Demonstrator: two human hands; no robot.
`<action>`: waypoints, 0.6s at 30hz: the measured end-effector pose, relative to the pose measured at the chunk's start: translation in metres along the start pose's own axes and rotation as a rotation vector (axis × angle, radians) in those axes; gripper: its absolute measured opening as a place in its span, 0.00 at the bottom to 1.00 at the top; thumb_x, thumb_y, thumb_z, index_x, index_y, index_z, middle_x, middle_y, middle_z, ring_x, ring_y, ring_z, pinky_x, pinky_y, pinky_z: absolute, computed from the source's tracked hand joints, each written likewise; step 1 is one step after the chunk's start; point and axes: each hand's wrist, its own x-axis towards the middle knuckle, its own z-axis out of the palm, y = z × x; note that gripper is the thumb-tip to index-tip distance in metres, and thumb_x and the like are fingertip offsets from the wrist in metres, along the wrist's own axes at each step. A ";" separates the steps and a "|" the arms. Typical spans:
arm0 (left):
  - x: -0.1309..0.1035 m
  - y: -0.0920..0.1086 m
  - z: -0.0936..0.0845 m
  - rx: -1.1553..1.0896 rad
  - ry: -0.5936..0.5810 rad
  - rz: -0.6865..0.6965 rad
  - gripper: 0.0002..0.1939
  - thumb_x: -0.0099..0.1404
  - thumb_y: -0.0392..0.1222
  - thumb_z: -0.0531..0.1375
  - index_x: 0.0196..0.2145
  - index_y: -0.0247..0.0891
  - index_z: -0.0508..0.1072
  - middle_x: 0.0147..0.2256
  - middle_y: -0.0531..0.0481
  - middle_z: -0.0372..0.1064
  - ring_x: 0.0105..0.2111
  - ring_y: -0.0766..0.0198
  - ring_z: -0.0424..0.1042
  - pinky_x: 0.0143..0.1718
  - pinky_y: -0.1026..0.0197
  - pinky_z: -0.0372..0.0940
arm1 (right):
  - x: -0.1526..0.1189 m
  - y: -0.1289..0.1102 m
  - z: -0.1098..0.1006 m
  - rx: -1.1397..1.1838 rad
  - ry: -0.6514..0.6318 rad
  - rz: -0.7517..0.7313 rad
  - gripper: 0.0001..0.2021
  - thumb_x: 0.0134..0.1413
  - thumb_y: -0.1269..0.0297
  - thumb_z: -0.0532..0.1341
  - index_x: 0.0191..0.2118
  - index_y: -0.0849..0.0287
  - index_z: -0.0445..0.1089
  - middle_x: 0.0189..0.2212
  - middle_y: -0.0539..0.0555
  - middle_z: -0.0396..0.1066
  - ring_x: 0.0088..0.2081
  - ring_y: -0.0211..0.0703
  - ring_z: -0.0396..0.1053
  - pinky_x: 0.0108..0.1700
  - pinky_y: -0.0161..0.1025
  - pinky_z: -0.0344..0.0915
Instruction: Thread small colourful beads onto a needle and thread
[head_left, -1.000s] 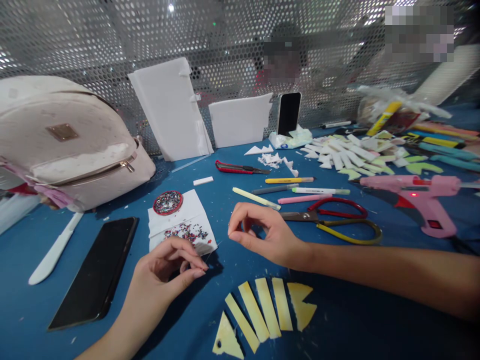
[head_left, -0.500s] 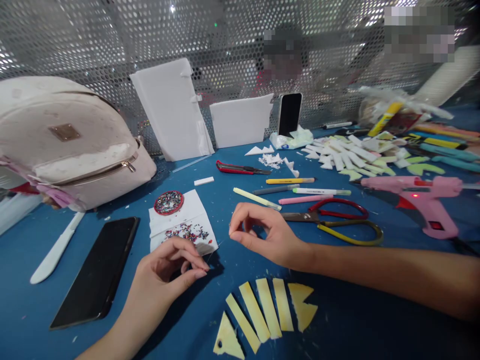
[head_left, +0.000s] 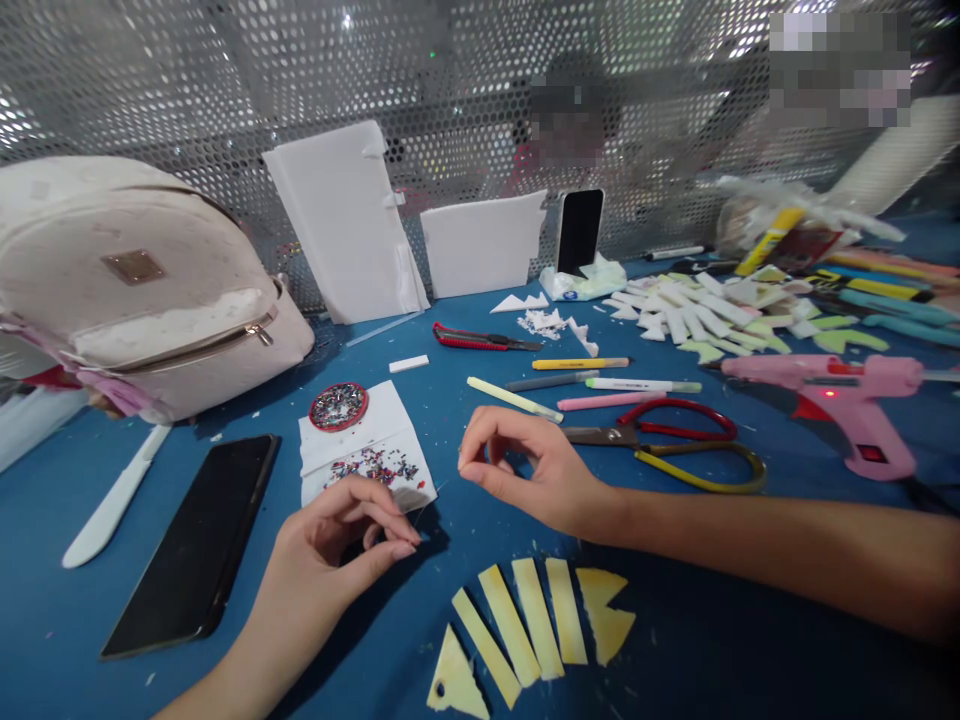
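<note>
My left hand (head_left: pixel 337 560) hovers by the near edge of a white paper sheet (head_left: pixel 397 420), thumb and fingertips pinched together. A fine thread-like glint shows at those fingertips, too faint to name. My right hand (head_left: pixel 536 465), also in a pinch, is raised to the right of the sheet; whatever it holds is too small to make out. Several loose beads (head_left: pixel 375 465) lie on the paper, beside a round red dish (head_left: pixel 339 407) of mixed beads. Below both hands, yellow foam-like pieces are laid out as a fish: head (head_left: pixel 456 675), several strips (head_left: pixel 536 615) and notched tail (head_left: pixel 604 612).
Scissors (head_left: pixel 679 450), markers (head_left: pixel 581 364) and a red utility knife (head_left: pixel 480 338) lie beyond my right hand. A pink glue gun (head_left: pixel 847 385) and cut scraps (head_left: pixel 697 305) are at right. Left stand a backpack (head_left: pixel 142 290), dark phone (head_left: pixel 191 550) and white plastic knife (head_left: pixel 112 505).
</note>
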 end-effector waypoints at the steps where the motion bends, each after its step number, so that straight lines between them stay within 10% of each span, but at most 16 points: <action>1: 0.000 0.000 0.000 -0.003 -0.002 0.000 0.09 0.56 0.38 0.70 0.32 0.39 0.74 0.27 0.52 0.77 0.30 0.62 0.76 0.34 0.62 0.67 | 0.000 0.000 0.000 -0.002 0.000 0.000 0.04 0.63 0.67 0.63 0.36 0.60 0.71 0.32 0.50 0.69 0.30 0.34 0.63 0.28 0.32 0.59; 18: 0.001 0.001 -0.002 0.027 0.054 0.035 0.07 0.57 0.38 0.70 0.31 0.41 0.74 0.27 0.53 0.76 0.31 0.62 0.77 0.35 0.64 0.70 | 0.000 0.000 0.001 0.000 -0.004 0.003 0.03 0.62 0.69 0.63 0.35 0.60 0.71 0.31 0.50 0.69 0.28 0.32 0.61 0.27 0.32 0.58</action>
